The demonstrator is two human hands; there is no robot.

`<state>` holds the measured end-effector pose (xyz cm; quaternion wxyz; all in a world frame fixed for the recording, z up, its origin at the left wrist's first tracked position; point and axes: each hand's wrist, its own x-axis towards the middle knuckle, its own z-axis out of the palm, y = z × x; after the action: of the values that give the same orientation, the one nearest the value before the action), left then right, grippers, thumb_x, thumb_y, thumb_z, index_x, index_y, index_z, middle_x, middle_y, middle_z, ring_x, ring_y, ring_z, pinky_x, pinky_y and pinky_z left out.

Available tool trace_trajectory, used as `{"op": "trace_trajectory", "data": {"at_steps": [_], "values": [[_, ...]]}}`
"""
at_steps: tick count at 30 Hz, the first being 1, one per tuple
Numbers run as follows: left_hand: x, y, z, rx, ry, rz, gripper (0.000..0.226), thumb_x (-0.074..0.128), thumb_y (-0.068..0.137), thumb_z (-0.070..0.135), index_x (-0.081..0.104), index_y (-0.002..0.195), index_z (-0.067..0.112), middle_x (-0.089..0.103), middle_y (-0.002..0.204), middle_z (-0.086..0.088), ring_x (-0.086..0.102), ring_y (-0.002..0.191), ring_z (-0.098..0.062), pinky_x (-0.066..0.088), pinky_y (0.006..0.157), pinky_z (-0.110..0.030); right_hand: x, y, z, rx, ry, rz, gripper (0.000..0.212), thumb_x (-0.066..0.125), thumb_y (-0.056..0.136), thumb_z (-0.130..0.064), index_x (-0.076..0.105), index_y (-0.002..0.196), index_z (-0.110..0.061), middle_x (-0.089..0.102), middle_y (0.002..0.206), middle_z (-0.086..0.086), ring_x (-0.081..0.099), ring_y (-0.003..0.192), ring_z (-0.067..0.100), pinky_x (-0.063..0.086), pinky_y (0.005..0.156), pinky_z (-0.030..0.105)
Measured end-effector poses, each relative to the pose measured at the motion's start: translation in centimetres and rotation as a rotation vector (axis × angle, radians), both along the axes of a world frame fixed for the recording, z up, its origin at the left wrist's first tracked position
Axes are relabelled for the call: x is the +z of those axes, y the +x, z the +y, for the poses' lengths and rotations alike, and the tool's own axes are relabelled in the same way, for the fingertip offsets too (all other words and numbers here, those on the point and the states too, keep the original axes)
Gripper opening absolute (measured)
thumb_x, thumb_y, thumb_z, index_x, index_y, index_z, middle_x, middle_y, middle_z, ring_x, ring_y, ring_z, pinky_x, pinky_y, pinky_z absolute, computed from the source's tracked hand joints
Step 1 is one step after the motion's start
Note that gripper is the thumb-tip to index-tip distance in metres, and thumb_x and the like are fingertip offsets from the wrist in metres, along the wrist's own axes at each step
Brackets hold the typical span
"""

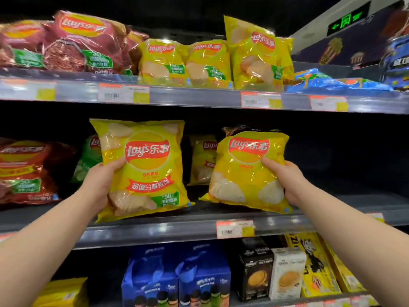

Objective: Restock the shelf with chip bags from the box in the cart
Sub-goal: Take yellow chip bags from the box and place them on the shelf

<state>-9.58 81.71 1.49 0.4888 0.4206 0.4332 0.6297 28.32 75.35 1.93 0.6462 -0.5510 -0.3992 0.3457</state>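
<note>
1. Nearest me, the left forearm (pixel 44 235) comes in from 7 o'clock and the right forearm (pixel 354 222) from 5 o'clock.
2. My left hand (pixel 99 180) grasps the left chip bag (pixel 143 169) by its left edge, thumb on the front. My right hand (pixel 287 178) grasps the right chip bag (pixel 247 173) by its right edge in the same way.
3. I judge these side grips keep each logo upright and facing out, and spare the chips any squeeze as the bags go back onto the middle shelf (pixel 155 231).
4. Both bags sit at the centre of view, the right one at 3 o'clock of the left. Their lower edges are at the shelf's front. Whether they rest on it, I cannot tell.
5. Each is glossy yellow, puffed with air, with a red logo banner and pictured chips. The left looks larger and carries a green badge.
6. Between them, deeper in, stands another yellow bag (pixel 202 158). A green bag (pixel 88 160) and red bags (pixel 26 171) lie towards 9 o'clock.
7. Box and cart are out of view.
</note>
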Motion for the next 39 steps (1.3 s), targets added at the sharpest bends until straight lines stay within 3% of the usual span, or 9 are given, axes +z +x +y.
{"op": "trace_trajectory", "data": {"at_steps": [3,12,16,21,23,26,30,35,39], "values": [[-0.3,-0.8,-0.1,0.041,-0.004,-0.008,0.044,0.065,0.088,0.029,0.054,0.126,0.009,0.067,0.095,-0.010,0.065,0.080,-0.028,0.051,0.066,-0.040,-0.2,-0.5,3.1,0.010,-0.004,-0.006,0.086,0.081,0.062,-0.049,0.047,0.134,-0.016,0.062,0.124,0.013,0.062,0.106,0.036,0.049,0.093,0.057],[-0.1,-0.5,-0.8,0.167,-0.005,-0.014,0.011,0.059,0.092,0.026,0.058,0.097,0.017,0.066,0.090,-0.010,0.063,0.076,-0.027,0.047,0.060,-0.039,-0.5,-1.0,10.4,0.150,-0.016,-0.021,0.078,0.071,0.080,-0.037,0.032,0.144,-0.016,0.052,0.137,0.014,0.055,0.119,0.036,0.045,0.100,0.049],[-0.1,1.3,-0.8,0.194,0.006,-0.017,0.008,0.058,0.092,0.024,0.059,0.095,0.017,0.067,0.091,-0.011,0.064,0.078,-0.029,0.048,0.063,-0.040,-0.6,-0.2,11.8,0.233,-0.005,-0.060,0.070,0.072,0.080,-0.031,0.040,0.140,-0.016,0.056,0.133,0.013,0.059,0.111,0.033,0.047,0.090,0.041],[-0.1,3.9,-0.5,0.220,0.021,-0.042,0.020,0.057,0.093,0.023,0.058,0.110,0.014,0.068,0.094,-0.013,0.065,0.081,-0.031,0.050,0.066,-0.041,-2.5,1.8,15.1,0.301,0.042,-0.078,0.129,0.084,0.020,-0.068,0.044,0.135,-0.025,0.066,0.118,0.005,0.065,0.103,0.027,0.051,0.094,0.047],[-0.1,4.6,-0.4,0.230,0.021,-0.045,0.018,0.057,0.093,0.023,0.057,0.109,0.015,0.068,0.096,-0.013,0.065,0.082,-0.031,0.050,0.066,-0.042,-2.7,1.9,16.0,0.296,0.043,-0.098,0.115,0.085,0.038,-0.062,0.041,0.138,-0.027,0.063,0.123,0.004,0.063,0.109,0.027,0.049,0.096,0.050],[-0.1,5.7,-0.1,0.240,0.020,-0.039,0.011,0.057,0.093,0.024,0.058,0.101,0.018,0.068,0.097,-0.013,0.066,0.083,-0.031,0.050,0.065,-0.041,-2.8,1.4,16.8,0.280,0.060,-0.097,0.083,0.079,0.071,-0.035,0.035,0.141,-0.027,0.057,0.128,0.001,0.057,0.115,0.025,0.046,0.099,0.050],[0.0,6.8,-0.1,0.229,0.008,-0.036,0.012,0.058,0.092,0.027,0.058,0.102,0.020,0.069,0.099,-0.012,0.066,0.087,-0.032,0.052,0.068,-0.043,-3.7,0.7,17.5,0.246,0.068,-0.095,0.087,0.081,0.070,-0.035,0.033,0.143,-0.027,0.054,0.131,0.001,0.054,0.118,0.027,0.045,0.100,0.051],[0.2,7.6,-0.3,0.203,0.015,-0.046,0.017,0.057,0.092,0.028,0.058,0.106,0.018,0.070,0.097,-0.011,0.067,0.084,-0.031,0.051,0.067,-0.042,-3.6,1.3,17.8,0.295,0.056,-0.128,0.084,0.078,0.074,-0.029,0.032,0.144,-0.023,0.053,0.134,0.004,0.053,0.120,0.027,0.046,0.097,0.041],[0.5,8.8,-0.4,0.152,0.021,-0.037,0.013,0.055,0.092,0.029,0.060,0.100,0.018,0.075,0.072,-0.005,0.072,0.062,-0.024,0.051,0.062,-0.039,-2.8,2.3,17.2,0.302,0.048,-0.207,0.098,0.079,0.072,-0.035,0.020,0.150,-0.022,0.047,0.143,0.006,0.049,0.126,0.029,0.044,0.102,0.045]]}}
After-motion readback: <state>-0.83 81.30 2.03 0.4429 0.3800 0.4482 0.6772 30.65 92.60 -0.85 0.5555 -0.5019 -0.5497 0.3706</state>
